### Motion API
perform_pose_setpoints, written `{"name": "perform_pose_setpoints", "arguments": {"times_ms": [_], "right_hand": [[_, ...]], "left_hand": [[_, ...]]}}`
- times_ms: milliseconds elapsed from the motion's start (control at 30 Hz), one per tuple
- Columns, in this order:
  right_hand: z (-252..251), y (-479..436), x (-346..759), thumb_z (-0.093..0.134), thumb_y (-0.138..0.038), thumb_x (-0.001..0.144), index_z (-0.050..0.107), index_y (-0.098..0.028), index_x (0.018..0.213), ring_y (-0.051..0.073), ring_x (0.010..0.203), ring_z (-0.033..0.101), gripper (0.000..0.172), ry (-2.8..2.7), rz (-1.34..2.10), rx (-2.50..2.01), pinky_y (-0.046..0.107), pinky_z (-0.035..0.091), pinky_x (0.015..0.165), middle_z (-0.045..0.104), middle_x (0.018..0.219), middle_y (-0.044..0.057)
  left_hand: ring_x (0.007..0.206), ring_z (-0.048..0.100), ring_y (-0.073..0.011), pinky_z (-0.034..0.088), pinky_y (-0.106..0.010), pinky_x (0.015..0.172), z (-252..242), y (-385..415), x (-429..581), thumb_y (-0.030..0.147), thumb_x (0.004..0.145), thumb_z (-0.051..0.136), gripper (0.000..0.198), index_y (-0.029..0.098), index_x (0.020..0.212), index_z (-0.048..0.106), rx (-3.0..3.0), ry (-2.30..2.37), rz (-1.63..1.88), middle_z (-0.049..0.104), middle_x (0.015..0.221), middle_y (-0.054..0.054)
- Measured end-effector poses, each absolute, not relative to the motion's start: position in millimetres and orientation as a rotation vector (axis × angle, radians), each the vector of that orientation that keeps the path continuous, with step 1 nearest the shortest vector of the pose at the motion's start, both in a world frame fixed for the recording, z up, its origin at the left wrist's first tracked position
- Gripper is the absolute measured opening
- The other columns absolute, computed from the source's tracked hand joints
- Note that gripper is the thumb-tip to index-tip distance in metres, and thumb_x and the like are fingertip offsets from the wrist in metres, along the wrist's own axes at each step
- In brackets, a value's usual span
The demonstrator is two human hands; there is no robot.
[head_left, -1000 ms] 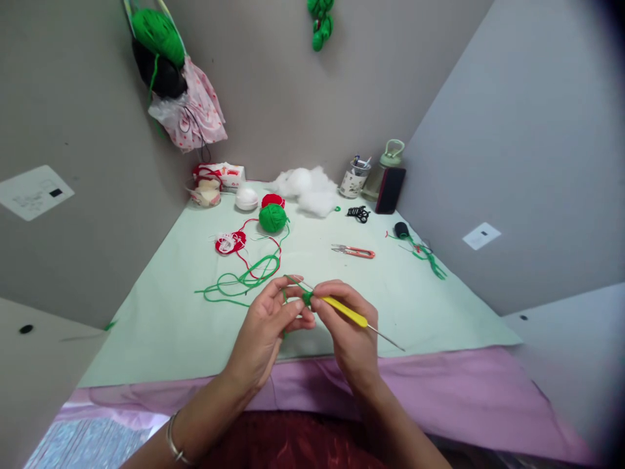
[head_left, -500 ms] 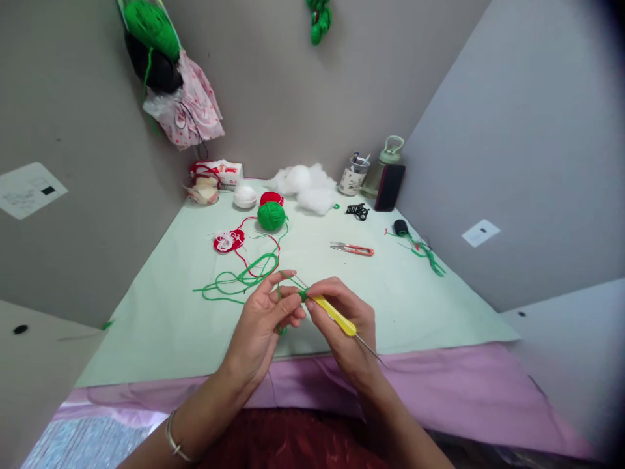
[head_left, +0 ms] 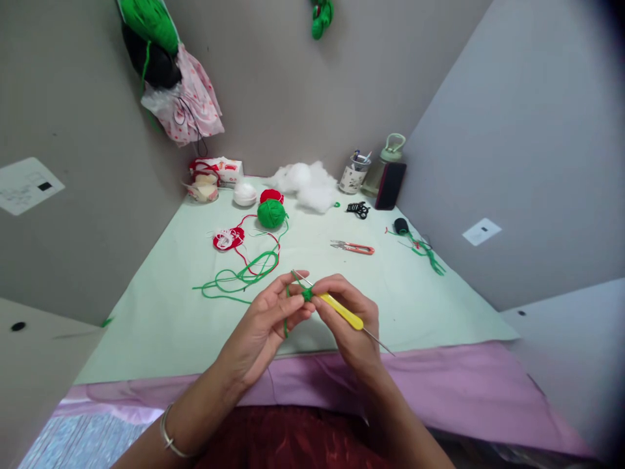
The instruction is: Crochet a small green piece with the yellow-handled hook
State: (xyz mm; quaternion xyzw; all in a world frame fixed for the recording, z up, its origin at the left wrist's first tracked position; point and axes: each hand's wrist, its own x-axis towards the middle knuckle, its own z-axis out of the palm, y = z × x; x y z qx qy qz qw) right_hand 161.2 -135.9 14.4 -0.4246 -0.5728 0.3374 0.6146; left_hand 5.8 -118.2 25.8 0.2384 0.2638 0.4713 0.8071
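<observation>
Between thumb and fingers, my left hand [head_left: 263, 324] pinches a small green crochet piece [head_left: 307, 295]. Green yarn runs over its raised forefinger and hangs down by the palm. My right hand [head_left: 354, 319] is closed around a crochet hook [head_left: 346, 312] with a yellow handle. The hook's thin metal tip points up and left, at the yarn near my left forefinger; its other metal end sticks out below my right hand. Loose green yarn [head_left: 224, 280] lies in loops to the left. Behind it sits a green yarn ball [head_left: 271, 213].
Orange-handled thread snips [head_left: 352, 247] lie beyond my hands. Red and white yarn [head_left: 228, 238] is at left, white stuffing [head_left: 312, 185] at the back. A pen cup [head_left: 354, 174], a bottle [head_left: 389, 156] and a phone [head_left: 391, 186] stand back right. Walls enclose the table.
Both hands have shifted slightly right with the crochet piece and hook. More of the green piece shows between the fingers, and the hook's tip now meets the yarn near my left forefinger.
</observation>
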Motion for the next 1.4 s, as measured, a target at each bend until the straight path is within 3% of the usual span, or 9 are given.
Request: {"name": "perform_pose_setpoints", "arguments": {"times_ms": [167,267,367,533,633,767,867,1033,1400], "right_hand": [[9,-134,164,0.074,-0.029,0.097,0.085,-0.029,0.106,0.017,0.079,0.069,0.014,-1.360,0.766,-0.961,0.031,0.056,0.076,0.075,0.087,0.002],[5,-133,165,0.069,-0.040,0.101,0.086,-0.028,0.103,0.016,0.076,0.068,0.021,-1.269,0.840,-0.934,0.031,0.055,0.074,0.074,0.086,0.003],[3,-132,166,0.076,-0.045,0.095,0.084,-0.026,0.098,0.015,0.070,0.066,0.022,-1.135,1.007,-0.898,0.030,0.054,0.068,0.073,0.079,0.001],[4,-133,168,0.089,-0.043,0.082,0.080,-0.024,0.095,0.016,0.066,0.064,0.025,-1.047,1.153,-0.934,0.029,0.054,0.066,0.069,0.070,-0.002],[4,-134,170,0.086,-0.041,0.086,0.081,-0.024,0.095,0.015,0.069,0.063,0.020,-1.104,1.135,-0.932,0.030,0.054,0.068,0.069,0.075,-0.001],[7,-136,169,0.080,-0.038,0.092,0.082,-0.026,0.094,0.016,0.075,0.064,0.013,-1.179,1.004,-0.918,0.031,0.054,0.070,0.071,0.087,0.002],[9,-137,166,0.077,-0.034,0.095,0.084,-0.027,0.096,0.017,0.079,0.065,0.010,-1.227,0.955,-0.887,0.032,0.056,0.072,0.075,0.096,0.004],[5,-136,165,0.075,-0.033,0.097,0.084,-0.028,0.099,0.016,0.075,0.065,0.011,-1.154,1.009,-0.842,0.033,0.056,0.071,0.078,0.095,0.004],[8,-133,161,0.073,-0.037,0.098,0.080,-0.023,0.091,0.013,0.064,0.066,0.017,-0.944,1.162,-0.719,0.027,0.055,0.063,0.079,0.087,0.003]], "left_hand": [[0.073,0.066,-0.0087,0.057,-0.019,0.074,24,-118,7,0.012,0.081,0.089,0.042,0.016,0.121,0.076,0.582,0.610,1.056,0.066,0.087,0.002],[0.075,0.067,-0.0096,0.056,-0.021,0.077,22,-117,7,0.014,0.081,0.089,0.042,0.016,0.122,0.076,0.582,0.621,1.045,0.066,0.088,0.002],[0.077,0.068,-0.0104,0.055,-0.022,0.079,22,-118,6,0.016,0.082,0.089,0.047,0.017,0.127,0.074,0.592,0.620,1.034,0.066,0.088,0.002],[0.075,0.068,-0.0125,0.053,-0.024,0.075,27,-119,4,0.020,0.080,0.091,0.076,0.018,0.150,0.059,0.613,0.672,1.010,0.070,0.084,0.002],[0.072,0.068,-0.0136,0.052,-0.025,0.071,30,-119,3,0.021,0.078,0.093,0.096,0.018,0.161,0.045,0.636,0.674,0.987,0.069,0.080,0.003],[0.069,0.068,-0.0131,0.052,-0.024,0.066,29,-118,2,0.019,0.075,0.095,0.107,0.018,0.165,0.038,0.652,0.678,0.975,0.069,0.081,0.003],[0.064,0.066,-0.0108,0.049,-0.021,0.060,27,-117,2,0.017,0.074,0.094,0.108,0.017,0.165,0.037,0.688,0.679,0.991,0.069,0.080,0.004],[0.046,0.047,-0.0016,0.034,-0.016,0.044,25,-117,2,0.015,0.073,0.093,0.099,0.019,0.159,0.045,0.696,0.705,0.999,0.068,0.086,0.005],[0.047,0.043,-0.0001,0.031,-0.016,0.045,28,-118,1,0.027,0.080,0.091,0.079,0.020,0.150,0.055,0.749,0.708,0.997,0.062,0.088,0.005]]}}
